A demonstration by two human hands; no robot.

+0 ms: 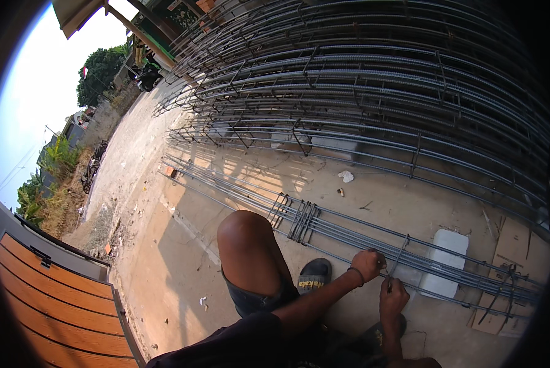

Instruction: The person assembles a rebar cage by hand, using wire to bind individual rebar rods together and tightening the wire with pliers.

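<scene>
My left hand (367, 265), with a dark band at its wrist, is closed at the near edge of a bundle of long ribbed steel bars (348, 236). My right hand (394, 299) is closed just nearer and to the right, its fingertips close to the left ones. Something thin and dark shows at the fingers of both, too small to name. Both hands are beside a single square stirrup (400, 254) that crosses the bars. Farther left along the same bars, several stirrups (302, 222) stand bunched together.
Tall stacked rebar cages (348, 80) fill the far side. A white block (443, 264) and cardboard (511, 251) lie under the bars' right part; a brick piece (172, 173) is at their left end. My sandalled foot (314, 275) is close by. An orange slatted gate (60, 300) stands left.
</scene>
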